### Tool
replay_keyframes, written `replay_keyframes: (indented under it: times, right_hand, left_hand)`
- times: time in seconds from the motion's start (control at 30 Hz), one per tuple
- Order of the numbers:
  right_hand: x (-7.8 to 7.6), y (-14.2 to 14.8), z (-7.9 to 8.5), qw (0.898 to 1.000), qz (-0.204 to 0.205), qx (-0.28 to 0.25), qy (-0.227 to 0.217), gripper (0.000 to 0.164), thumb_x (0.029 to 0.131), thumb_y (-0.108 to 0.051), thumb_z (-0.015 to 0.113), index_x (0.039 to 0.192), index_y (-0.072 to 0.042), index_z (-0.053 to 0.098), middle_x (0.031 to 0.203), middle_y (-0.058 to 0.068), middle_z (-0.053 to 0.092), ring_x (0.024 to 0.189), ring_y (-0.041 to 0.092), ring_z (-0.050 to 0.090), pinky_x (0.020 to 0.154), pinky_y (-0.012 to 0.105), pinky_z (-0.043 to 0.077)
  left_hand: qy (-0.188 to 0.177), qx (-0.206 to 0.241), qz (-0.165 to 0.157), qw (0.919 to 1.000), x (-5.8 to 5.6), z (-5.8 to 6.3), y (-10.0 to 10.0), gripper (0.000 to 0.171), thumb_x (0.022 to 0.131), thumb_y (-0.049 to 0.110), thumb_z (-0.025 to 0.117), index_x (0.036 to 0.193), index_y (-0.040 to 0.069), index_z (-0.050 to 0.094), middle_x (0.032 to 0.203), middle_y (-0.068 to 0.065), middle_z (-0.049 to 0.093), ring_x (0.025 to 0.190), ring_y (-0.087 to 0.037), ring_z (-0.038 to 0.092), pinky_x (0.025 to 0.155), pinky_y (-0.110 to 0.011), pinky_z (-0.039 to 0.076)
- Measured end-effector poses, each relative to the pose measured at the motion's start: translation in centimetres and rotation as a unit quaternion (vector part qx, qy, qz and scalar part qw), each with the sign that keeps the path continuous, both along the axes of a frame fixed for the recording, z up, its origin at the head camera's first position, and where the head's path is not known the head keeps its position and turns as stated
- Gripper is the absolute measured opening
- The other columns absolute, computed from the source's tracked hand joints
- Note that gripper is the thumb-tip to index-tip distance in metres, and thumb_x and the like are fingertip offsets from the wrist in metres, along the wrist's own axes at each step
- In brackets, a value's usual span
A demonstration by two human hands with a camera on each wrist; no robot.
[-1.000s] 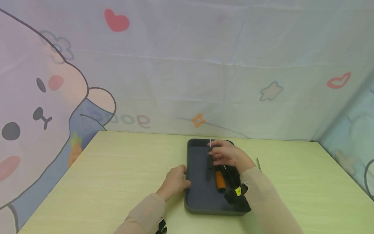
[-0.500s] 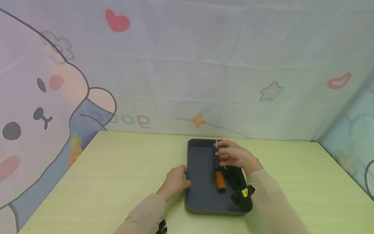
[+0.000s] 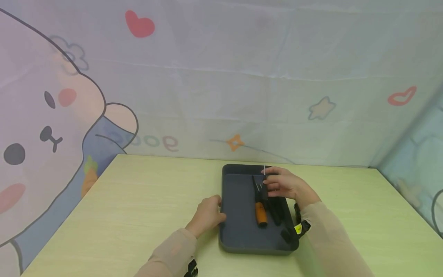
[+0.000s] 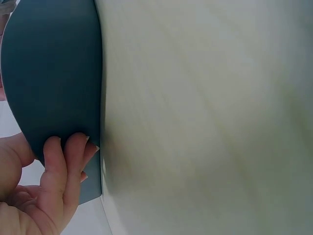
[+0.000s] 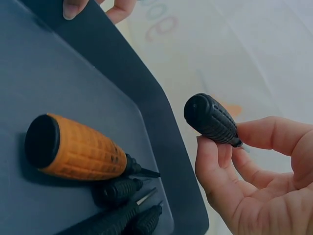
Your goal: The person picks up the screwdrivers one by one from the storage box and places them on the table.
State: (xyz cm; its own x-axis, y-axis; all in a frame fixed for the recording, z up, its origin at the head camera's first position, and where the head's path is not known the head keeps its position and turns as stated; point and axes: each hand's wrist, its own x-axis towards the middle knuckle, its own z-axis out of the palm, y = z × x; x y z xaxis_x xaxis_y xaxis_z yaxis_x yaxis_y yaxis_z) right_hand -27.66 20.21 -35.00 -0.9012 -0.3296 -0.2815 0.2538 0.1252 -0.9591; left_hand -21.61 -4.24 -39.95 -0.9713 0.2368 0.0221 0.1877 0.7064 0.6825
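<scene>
My right hand pinches a small black-handled screwdriver between thumb and fingers, its thin metal shaft pointing away. It is above the right far part of a dark grey tray. Below it in the tray lies a screwdriver with an orange handle. Several black-handled tools lie beside that one, partly overlapping. My left hand grips the tray's left wall; in the left wrist view its fingers press the outer side. At the top of the right wrist view its thumb reaches over the rim.
The tray stands on a pale wooden table, near the middle. Behind the table hangs a light cloth with printed hearts, stars and a bear. A dark cable shows at the right edge.
My right hand has moved right over the tray with the black screwdriver, uncovering more tools. The thin metal rod right of the tray is now hidden by my arm. The left hand stays put.
</scene>
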Motion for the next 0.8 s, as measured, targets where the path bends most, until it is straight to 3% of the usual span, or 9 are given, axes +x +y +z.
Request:
replay_keyframes:
  times: [0.3, 0.6, 0.8]
  right_hand:
    - [0.2, 1.3, -0.1, 1.000, 0.008, -0.008, -0.001, 0.050, 0.088, 0.002, 0.048, 0.135, 0.004, 0.028, 0.063, -0.004, 0.042, 0.057, 0.008, 0.038, 0.061, 0.029, 0.045]
    - [0.3, 2.4, -0.2, 1.000, -0.001, 0.005, 0.006, 0.037, 0.088, -0.002, 0.053, 0.123, -0.006, 0.043, 0.085, 0.003, 0.046, 0.067, 0.012, 0.048, 0.067, 0.031, 0.048]
    - [0.4, 3.3, 0.0, 1.000, 0.000, 0.002, 0.004, 0.042, 0.089, -0.001, 0.052, 0.129, -0.003, 0.039, 0.076, -0.001, 0.047, 0.063, 0.009, 0.047, 0.066, 0.030, 0.047]
  left_hand:
    - [0.001, 0.005, 0.001, 1.0000, 0.1, 0.2, 0.0, 0.021, 0.069, -0.004, 0.064, 0.088, -0.005, 0.055, 0.080, -0.014, 0.061, 0.058, -0.016, 0.048, 0.051, -0.026, 0.040]
    - [0.004, 0.004, 0.000, 1.0000, 0.2, 0.2, 0.0, 0.021, 0.069, -0.004, 0.064, 0.089, -0.005, 0.055, 0.080, -0.014, 0.061, 0.058, -0.016, 0.048, 0.051, -0.026, 0.040]
    - [0.003, 0.011, -0.003, 0.9999, 0.3, 0.2, 0.0, 0.022, 0.069, -0.004, 0.063, 0.089, -0.006, 0.055, 0.078, -0.013, 0.060, 0.058, -0.017, 0.048, 0.051, -0.026, 0.040]
